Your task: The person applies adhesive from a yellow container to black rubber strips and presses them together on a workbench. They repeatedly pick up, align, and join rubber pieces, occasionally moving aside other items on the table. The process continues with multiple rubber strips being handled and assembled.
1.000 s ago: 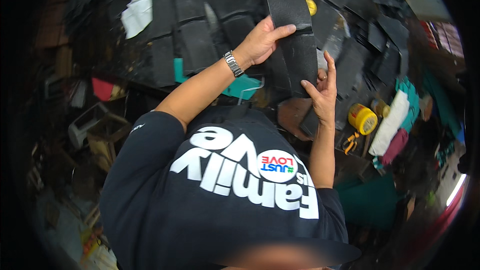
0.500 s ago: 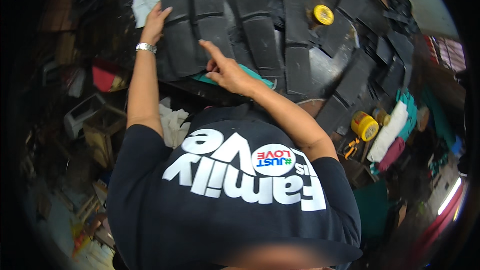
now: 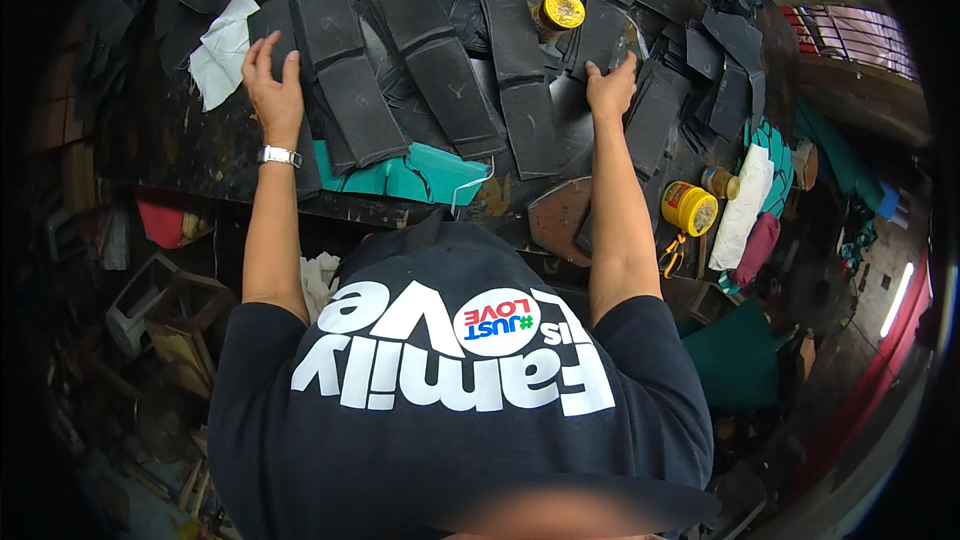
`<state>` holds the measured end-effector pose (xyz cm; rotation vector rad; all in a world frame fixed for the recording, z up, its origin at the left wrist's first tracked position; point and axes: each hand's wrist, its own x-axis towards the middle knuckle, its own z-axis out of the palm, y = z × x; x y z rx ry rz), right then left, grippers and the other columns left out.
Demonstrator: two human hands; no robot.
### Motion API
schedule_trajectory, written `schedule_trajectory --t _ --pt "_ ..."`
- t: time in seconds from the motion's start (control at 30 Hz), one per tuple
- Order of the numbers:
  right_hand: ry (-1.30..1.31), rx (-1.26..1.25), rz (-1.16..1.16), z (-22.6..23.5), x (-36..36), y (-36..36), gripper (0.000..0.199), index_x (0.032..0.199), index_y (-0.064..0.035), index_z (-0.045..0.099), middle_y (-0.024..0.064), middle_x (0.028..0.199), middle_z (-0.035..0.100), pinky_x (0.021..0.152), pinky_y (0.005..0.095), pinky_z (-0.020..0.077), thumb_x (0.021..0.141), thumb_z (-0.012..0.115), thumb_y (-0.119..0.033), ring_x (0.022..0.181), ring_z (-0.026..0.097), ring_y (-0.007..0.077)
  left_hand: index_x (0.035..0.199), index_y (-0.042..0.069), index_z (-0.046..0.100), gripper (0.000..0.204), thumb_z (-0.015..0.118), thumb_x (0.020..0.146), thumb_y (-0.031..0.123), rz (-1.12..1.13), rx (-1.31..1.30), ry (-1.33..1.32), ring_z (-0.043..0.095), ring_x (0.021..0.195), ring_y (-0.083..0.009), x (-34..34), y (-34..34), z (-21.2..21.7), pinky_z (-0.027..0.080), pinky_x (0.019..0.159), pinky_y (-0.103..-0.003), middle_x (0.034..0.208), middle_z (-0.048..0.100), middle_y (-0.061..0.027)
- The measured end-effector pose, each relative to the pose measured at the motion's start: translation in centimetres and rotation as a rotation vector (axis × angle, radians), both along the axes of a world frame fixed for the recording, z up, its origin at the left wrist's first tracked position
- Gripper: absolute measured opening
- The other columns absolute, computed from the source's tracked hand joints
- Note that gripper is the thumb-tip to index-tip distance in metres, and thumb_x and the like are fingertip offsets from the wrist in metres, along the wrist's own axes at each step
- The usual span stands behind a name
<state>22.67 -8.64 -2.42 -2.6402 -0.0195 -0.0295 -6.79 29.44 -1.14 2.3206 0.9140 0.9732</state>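
Black flat rectangular pieces (image 3: 440,80) lie in overlapping rows across the dark worktable. At the left, my left hand (image 3: 272,95) is open, its fingers spread beside the leftmost black piece and right of a crumpled white cloth or paper (image 3: 222,50). My right hand (image 3: 611,90) reaches to the near end of a black strip (image 3: 602,32) at the right. Its thumb and forefinger are apart at that end, with the other fingers partly hidden. Folded teal sheet material (image 3: 405,175) sits under the near ends of the middle rows.
A yellow-lidded jar (image 3: 562,11) stands among the rows. Beyond my right forearm are a yellow tub (image 3: 690,208), orange-handled scissors (image 3: 673,255) and a white roll (image 3: 743,208). Black offcuts (image 3: 725,60) pile up at the far right. A brown board (image 3: 560,220) lies by the near edge.
My right hand has moved from the middle rows out to the right-hand strip. My left hand has come off the leftmost black piece, and the view has shifted.
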Motion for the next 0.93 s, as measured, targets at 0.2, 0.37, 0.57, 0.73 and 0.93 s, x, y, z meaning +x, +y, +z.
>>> schedule_trajectory --t 0.2,0.37,0.57,0.73,0.93 --pt "0.005 0.064 0.002 -0.3 0.9 0.2 0.079 0.146 -0.0129 0.041 0.0238 0.131 0.059 0.098 0.0478 0.0466 0.077 0.08 -0.01 0.118 0.059 0.0413 0.113 0.011 0.072 0.025 0.07 0.088 0.01 -0.259 -0.119 -0.153 0.056 0.12 -0.0285 4.2 -7.2 4.2 0.046 0.102 -0.038 0.126 0.06 -0.0099" --pt "-0.41 0.501 0.214 5.3 -0.4 1.0 0.063 0.14 -0.0059 0.049 0.0197 0.135 0.058 0.103 0.0385 0.0448 0.081 0.07 0.001 0.12 0.059 0.0316 0.122 0.006 0.069 0.027 0.067 0.096 0.015 -0.646 -0.923 -0.193 0.066 0.101 -0.0123 7.3 -13.0 5.9 0.052 0.092 -0.026 0.114 0.07 -0.0054" --pt "-0.442 0.818 0.872 13.2 -10.1 3.2 0.051 0.135 -0.0011 0.055 0.0163 0.127 0.063 0.095 0.0331 0.0498 0.087 0.062 0.012 0.11 0.064 0.0246 0.149 0.006 0.042 0.058 0.05 0.104 0.042 -1.037 -1.811 -0.287 0.056 0.127 -0.0209 10.8 -17.1 8.4 0.044 0.108 -0.036 0.136 0.059 -0.0142" --pt "-0.065 0.964 0.881 11.3 -17.0 3.7 0.071 0.144 -0.004 0.047 0.0172 0.14 0.055 0.088 0.0305 0.0527 0.078 0.061 0.018 0.1 0.065 0.0202 0.154 0.008 0.026 0.066 0.058 0.101 0.032 -0.89 -1.532 -0.527 0.063 0.114 -0.0246 10.8 -14.5 9.2 0.05 0.102 -0.036 0.129 0.061 -0.0183" --pt "0.777 1.257 0.393 4.9 -18.5 3.3 0.084 0.158 -0.0081 0.024 0.0123 0.164 0.02 0.1 0.0375 0.0516 0.084 0.062 0.006 0.123 0.053 0.0234 0.143 0.006 0.048 0.054 0.069 0.093 0.006 -0.485 -1.114 -0.506 0.067 0.103 -0.0156 11.1 -8.4 4.2 0.056 0.091 -0.026 0.116 0.066 -0.0101"
